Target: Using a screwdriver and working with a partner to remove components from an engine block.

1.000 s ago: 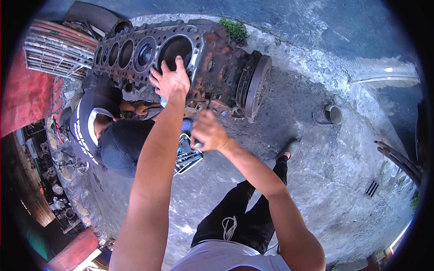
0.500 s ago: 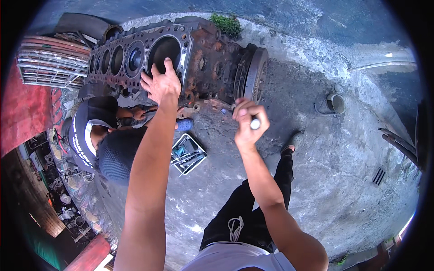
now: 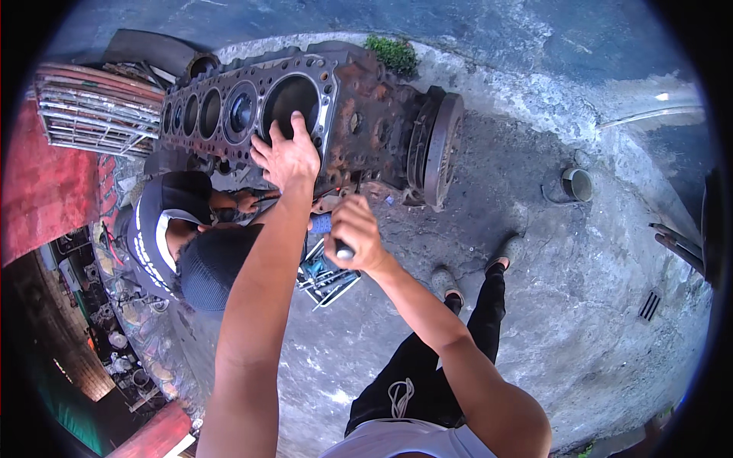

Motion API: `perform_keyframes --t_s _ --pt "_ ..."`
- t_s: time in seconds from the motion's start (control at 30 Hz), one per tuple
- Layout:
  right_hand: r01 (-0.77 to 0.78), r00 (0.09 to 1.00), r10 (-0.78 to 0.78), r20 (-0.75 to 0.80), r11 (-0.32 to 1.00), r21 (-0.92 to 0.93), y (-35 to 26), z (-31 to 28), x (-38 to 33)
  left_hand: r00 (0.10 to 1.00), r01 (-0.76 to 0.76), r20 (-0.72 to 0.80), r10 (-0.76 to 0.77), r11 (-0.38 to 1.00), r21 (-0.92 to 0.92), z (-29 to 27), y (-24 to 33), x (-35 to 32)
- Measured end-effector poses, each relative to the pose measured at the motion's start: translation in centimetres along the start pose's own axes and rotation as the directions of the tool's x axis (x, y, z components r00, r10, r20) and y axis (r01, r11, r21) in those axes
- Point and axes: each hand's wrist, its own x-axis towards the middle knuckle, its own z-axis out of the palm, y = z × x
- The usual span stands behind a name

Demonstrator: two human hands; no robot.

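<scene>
A stained concrete floor (image 3: 580, 305) is spreading across most of the view, and a rusty engine block (image 3: 359, 122) is lying on its side on it, its row of open cylinder bores facing the camera and its flywheel end pointing to the right. A co-worker in a dark cap (image 3: 210, 263) is crouching just below the block, reaching a hand in under it. The left hand (image 3: 286, 156) is pressing flat with fingers spread wide on the block's gasket face, at the lower rim of the nearest cylinder bore (image 3: 290, 103). The right hand (image 3: 355, 233) is hovering just below the block, closed in a fist around a tool with a dark handle (image 3: 343, 249) and a blue part (image 3: 321, 223); what kind of tool it is cannot be told. A small tray of tools (image 3: 328, 276) is sitting on the floor beneath that fist, and a short white pipe stub (image 3: 577, 184) is standing well off to the right.
</scene>
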Motion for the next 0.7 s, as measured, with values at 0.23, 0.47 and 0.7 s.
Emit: perform_keyframes --t_s 0.23,0.47,0.7 --pt "-0.164 0.793 0.508 0.335 0.708 -0.686 1.3 -4.4 -10.4 1.0 0.002 -0.02 -0.002 1.0 0.0 -0.5 0.4 0.2" --pt "-0.759 0.651 0.757 -0.064 0.651 -0.024 4.0 -11.0 -9.0 1.0 -0.005 0.003 0.005 1.0 -0.007 0.1 0.3 0.0" --pt "-0.099 0.765 0.441 -0.47 0.801 0.591 1.6 -10.3 3.4 1.0 0.007 -0.001 -0.007 1.0 -0.013 0.3 0.4 -0.2"
